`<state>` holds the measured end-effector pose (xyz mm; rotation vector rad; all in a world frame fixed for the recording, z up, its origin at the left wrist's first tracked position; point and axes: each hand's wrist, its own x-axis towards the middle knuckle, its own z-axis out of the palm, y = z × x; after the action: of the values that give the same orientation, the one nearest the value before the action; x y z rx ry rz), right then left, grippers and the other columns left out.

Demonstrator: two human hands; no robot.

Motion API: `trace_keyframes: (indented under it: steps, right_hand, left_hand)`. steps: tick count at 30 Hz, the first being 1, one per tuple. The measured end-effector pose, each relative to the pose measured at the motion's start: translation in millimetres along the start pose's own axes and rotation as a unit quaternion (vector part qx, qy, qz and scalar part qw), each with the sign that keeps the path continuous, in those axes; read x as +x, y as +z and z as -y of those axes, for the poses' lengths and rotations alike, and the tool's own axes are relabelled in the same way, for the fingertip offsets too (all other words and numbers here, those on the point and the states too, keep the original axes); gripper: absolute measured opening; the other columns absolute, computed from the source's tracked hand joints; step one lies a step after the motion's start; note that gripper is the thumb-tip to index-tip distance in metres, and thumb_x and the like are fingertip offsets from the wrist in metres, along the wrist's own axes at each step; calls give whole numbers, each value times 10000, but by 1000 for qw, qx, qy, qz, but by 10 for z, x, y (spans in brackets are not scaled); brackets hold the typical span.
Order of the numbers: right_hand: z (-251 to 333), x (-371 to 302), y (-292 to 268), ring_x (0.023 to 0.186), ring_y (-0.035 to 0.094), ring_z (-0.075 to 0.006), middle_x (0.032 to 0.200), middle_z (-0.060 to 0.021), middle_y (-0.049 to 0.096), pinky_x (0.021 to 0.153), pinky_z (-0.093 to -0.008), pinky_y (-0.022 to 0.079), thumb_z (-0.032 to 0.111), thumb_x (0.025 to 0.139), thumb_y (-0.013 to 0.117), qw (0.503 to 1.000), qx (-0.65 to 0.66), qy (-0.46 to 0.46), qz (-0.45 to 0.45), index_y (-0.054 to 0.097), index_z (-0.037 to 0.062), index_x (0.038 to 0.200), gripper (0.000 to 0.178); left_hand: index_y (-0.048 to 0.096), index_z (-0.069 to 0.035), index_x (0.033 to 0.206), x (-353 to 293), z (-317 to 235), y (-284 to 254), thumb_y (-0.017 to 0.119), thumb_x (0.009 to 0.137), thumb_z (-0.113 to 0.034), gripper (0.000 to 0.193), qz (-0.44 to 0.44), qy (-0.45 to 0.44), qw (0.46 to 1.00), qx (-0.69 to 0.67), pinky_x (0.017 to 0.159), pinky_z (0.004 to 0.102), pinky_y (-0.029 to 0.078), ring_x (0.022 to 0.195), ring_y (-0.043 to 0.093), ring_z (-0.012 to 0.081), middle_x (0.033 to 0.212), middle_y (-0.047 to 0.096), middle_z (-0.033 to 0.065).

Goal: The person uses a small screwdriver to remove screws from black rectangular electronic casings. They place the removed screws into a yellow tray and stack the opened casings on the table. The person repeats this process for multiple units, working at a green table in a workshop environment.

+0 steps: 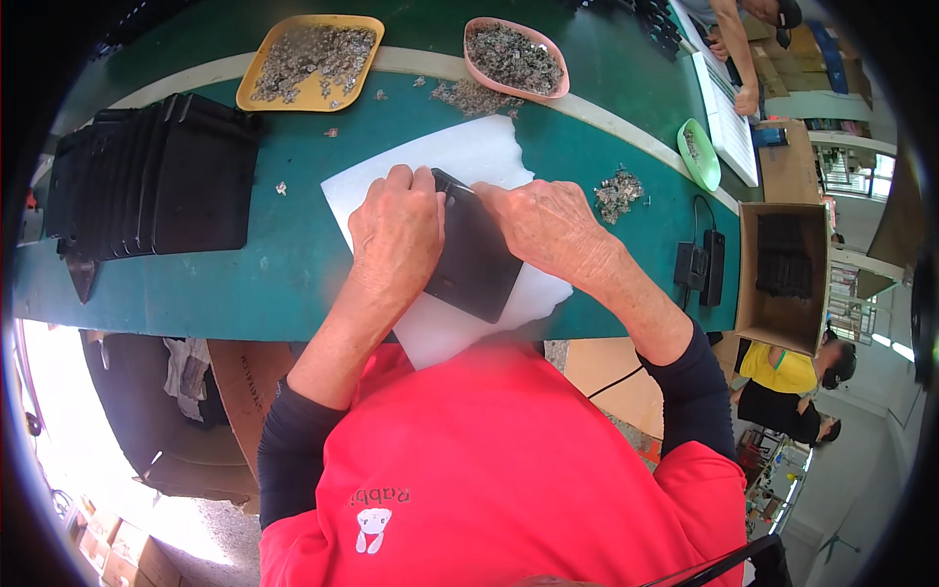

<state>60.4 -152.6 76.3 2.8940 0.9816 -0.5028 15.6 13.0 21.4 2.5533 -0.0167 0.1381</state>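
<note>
A black flat plastic panel (476,256) lies slantwise on a white foam sheet (386,168) in front of me. My left hand (399,230) is closed on the panel's left edge, near its far corner. At the panel's far right edge, my right hand (550,223) has its fingers curled and pressed together. A thin bright glint shows by those fingertips, but what they pinch is hidden. Beyond the foam sit a yellow tray (256,61) and a pink bowl (472,67), both filled with small metal clips.
Stacked black plastic panels (156,181) stand on the green table (284,284) at left. Loose clips (618,195) lie at right, near a green bowl (706,164) and black power adapters (691,266). A cardboard box (748,323) holds black parts. A co-worker's arm (736,49) is at far right.
</note>
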Motion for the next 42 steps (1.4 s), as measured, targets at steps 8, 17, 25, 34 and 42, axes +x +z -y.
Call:
trace_keyframes:
  steps: [8,17,25,34,42]
  right_hand:
    - [95,25,-101,677,660,-365,679,-191,639,588,-460,511,51,848,499,999,2,21,34,598,46,1010,190]
    - [146,8,-8,702,657,-394,690,-214,636,612,-483,517,28,828,492,999,35,38,8,569,30,1045,230]
    - [266,26,-55,749,663,-415,752,-253,651,682,-487,535,70,826,494,992,96,81,2,612,-44,910,184]
    - [124,188,-135,889,623,-435,884,-270,645,770,-485,510,47,845,465,982,132,100,93,641,-6,961,217]
    - [149,263,-261,930,629,-427,955,-267,654,790,-474,507,98,875,463,976,137,116,120,676,2,944,244]
  left_hand:
    - [650,-4,1080,2,16,-2,649,872,-176,270,-1,1,1000,-18,728,429,513,862,628,327,907,604,141]
    - [651,-6,1066,25,21,-24,649,871,-170,255,9,-2,999,-34,718,437,507,854,626,337,900,603,142]
    - [640,8,1061,32,68,-11,651,860,-146,253,2,28,998,-51,724,433,501,848,615,340,900,597,146]
    - [638,15,1046,55,147,37,666,823,-114,260,-4,53,995,-81,715,433,490,837,609,349,897,598,149]
    - [649,12,1019,89,159,55,673,800,-104,248,-2,55,994,-93,708,443,486,836,612,360,893,606,150]
